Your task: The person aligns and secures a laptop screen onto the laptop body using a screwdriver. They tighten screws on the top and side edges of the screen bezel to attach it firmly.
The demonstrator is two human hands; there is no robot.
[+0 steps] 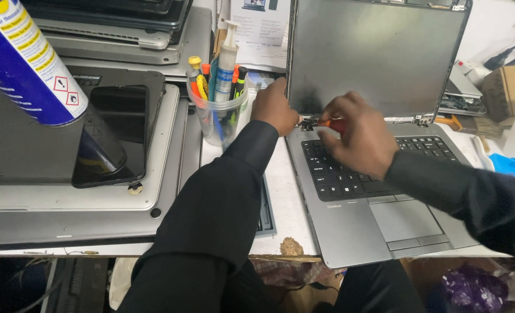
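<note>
**A:** What fills the frame?

**B:** A white worktop (280, 191), crowded. The landmark is an open grey laptop (350, 220) with its dark screen (373, 55) upright and stripped of its bezel. To the laptop's left lies a stack of closed grey laptops (66, 203), with a black tablet (118, 133) on top. A blue-and-white spray can (26, 58) looms nearest the camera, over that stack.

**A:** And the person?

**B:** Two black sleeves reach in from below. The left hand (274, 107) rests at the laptop's rear left corner, touching the screen's lower left edge, fingers curled against it; whether they pinch anything cannot be told. The right hand (356, 136) hovers over the back rows of the laptop's keyboard (425, 145), fingers clenched around a red-handled screwdriver (335, 123).

**A:** Where does the tool sit?

**B:** At the laptop's left hinge (308, 122), just beside the left hand, its tip hidden at the metal bracket.

**A:** Smaller things?

**B:** A clear plastic cup (223, 119) of pens and markers stands just left of the laptop, beside the left wrist, with a white pump bottle (227, 64) rising out of it. Right of the laptop sit a brown cardboard box (509, 87) and, nearer, a scrap of blue cloth (509, 167). Ahead of the laptop's left front corner, a small brown chip (292, 247) marks the worktop's edge.
</note>
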